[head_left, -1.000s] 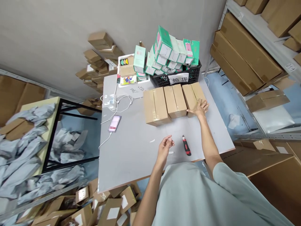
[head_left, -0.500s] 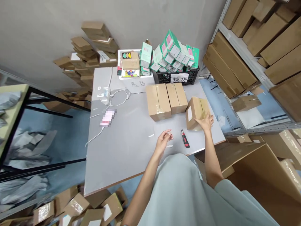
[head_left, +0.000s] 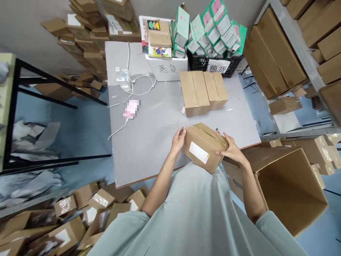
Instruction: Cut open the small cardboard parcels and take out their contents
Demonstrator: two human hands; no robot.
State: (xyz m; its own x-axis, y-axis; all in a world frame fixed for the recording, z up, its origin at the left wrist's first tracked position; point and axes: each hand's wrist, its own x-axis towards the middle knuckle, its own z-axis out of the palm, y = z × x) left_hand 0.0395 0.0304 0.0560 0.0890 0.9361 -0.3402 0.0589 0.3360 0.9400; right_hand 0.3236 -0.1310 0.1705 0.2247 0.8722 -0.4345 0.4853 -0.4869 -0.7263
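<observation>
A taped brown carton (head_left: pixel 205 147) with a white label on its side is held tilted at the table's front edge. My right hand (head_left: pixel 232 148) grips its right end, thumb on the labelled side. At the opposite end, my left hand (head_left: pixel 178 140) has its fingers against the carton's left corner. Behind the carton the tip of a red and black cutter (head_left: pixel 217 131) shows; the rest is hidden. Two closed brown cartons, a larger one (head_left: pixel 194 93) and a narrower one (head_left: pixel 215 89), stand side by side farther back on the grey table (head_left: pixel 146 142).
A white bin (head_left: pixel 167 69) and a black crate (head_left: pixel 198 63) of green-white boxes stand at the back. A phone (head_left: pixel 131 108) and white cables lie on the left. A large open carton (head_left: pixel 290 188) is at lower right, with shelves beyond. More cartons lie at lower left.
The labelled carton has moved from the table's right side to the front edge, turned and tilted. My left hand now touches it too. The view has shifted.
</observation>
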